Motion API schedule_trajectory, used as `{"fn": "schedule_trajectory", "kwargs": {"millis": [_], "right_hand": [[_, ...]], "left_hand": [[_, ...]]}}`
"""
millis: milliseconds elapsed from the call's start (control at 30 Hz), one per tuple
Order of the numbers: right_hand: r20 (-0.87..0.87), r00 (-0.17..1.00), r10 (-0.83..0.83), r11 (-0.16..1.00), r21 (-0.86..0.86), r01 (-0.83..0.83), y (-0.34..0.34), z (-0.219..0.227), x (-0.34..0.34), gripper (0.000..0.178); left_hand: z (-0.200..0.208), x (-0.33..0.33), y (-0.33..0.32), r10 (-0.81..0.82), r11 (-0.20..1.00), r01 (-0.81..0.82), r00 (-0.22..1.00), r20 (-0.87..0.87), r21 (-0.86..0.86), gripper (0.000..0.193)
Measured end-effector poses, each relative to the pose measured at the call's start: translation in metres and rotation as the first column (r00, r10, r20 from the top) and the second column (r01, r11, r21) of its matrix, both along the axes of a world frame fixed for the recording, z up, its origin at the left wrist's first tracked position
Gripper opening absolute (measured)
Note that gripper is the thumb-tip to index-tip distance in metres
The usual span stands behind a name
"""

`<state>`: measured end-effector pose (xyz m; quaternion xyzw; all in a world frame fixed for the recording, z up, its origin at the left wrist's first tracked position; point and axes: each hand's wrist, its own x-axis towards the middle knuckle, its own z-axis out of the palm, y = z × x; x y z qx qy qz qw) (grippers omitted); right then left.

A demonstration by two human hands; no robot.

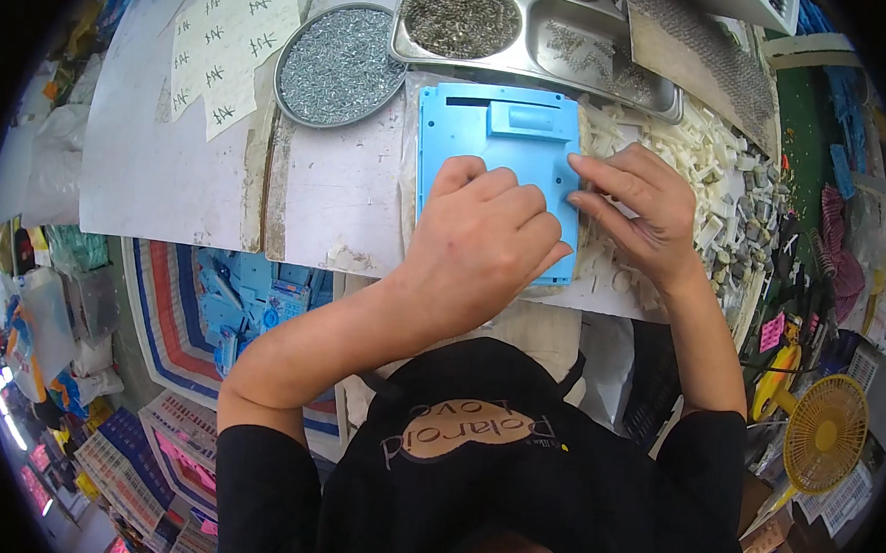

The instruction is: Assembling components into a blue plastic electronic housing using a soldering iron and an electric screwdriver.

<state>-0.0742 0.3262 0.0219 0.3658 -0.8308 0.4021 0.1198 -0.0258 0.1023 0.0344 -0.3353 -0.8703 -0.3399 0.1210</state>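
Note:
A light-blue plastic housing [529, 171] lies on the worktable in front of me, with a slot and a raised block near its far end. My left hand [490, 234] is over its near left part, fingers curled in and knuckles up. Whatever those fingers hold, if anything, is hidden beneath the hand. At the housing's right edge is my right hand [642, 207], its thumb and forefinger stretched out and apart, tips touching the edge. Small screw holes show in the blue surface.
A round tray of small silvery screws [342, 66] stands at the far left, beside a steel compartment tray [534, 73] with small metal parts. White plastic pieces [709, 175] are heaped on the right. Below the table's left side, a striped bag [166, 312] holds blue parts. A yellow fan [823, 434] stands lower right.

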Motion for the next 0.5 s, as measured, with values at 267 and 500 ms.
{"fn": "schedule_trajectory", "kwargs": {"millis": [267, 500], "right_hand": [[0.044, 0.998, -0.049, 0.999, 0.018, 0.048, 0.027, 0.017, 0.011, 0.038], [-0.046, 0.938, -0.344, 0.901, -0.297, 0.316, 0.059, 0.041, -0.022, 0.025]], "left_hand": [[0.005, 0.005, 0.001, -0.033, 0.986, 0.019, 0.996, -0.080, -0.164, 0.022], [0.008, -0.039, -0.094, 0.578, 0.806, -0.591, 0.798, 0.172, 0.035, 0.017]]}}
